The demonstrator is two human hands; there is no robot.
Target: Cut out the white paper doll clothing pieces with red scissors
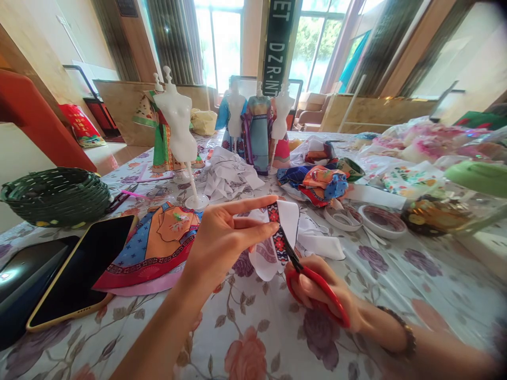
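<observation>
You have a white fabric piece (pixel 291 215) with a slightly rounded upper corner and a thin dark line along its right edge, raised above the pale, floral-printed tablecloth (pixel 166 351) in front of you. It carries an upright black band (pixel 279 244) patterned with red flowers and small white motifs. Your left hand (pixel 224 232) is closed in a pinch, thumb and forefinger gripping the piece near the band's upper end. Your right hand (pixel 330 282) is curled around the red-handled scissors with dark blades (pixel 294 257), digits in the loops; the blades lie along the band's right side, but you cannot tell how far they are parted. Beyond your hands: crumpled white cloth scraps (pixel 232 174) and a white dress-form mannequin (pixel 178 126). To the left, a fan-shaped orange, blue and red printed fabric (pixel 168 237) lies beside a black-screened phone in a yellow case (pixel 85 272)
</observation>
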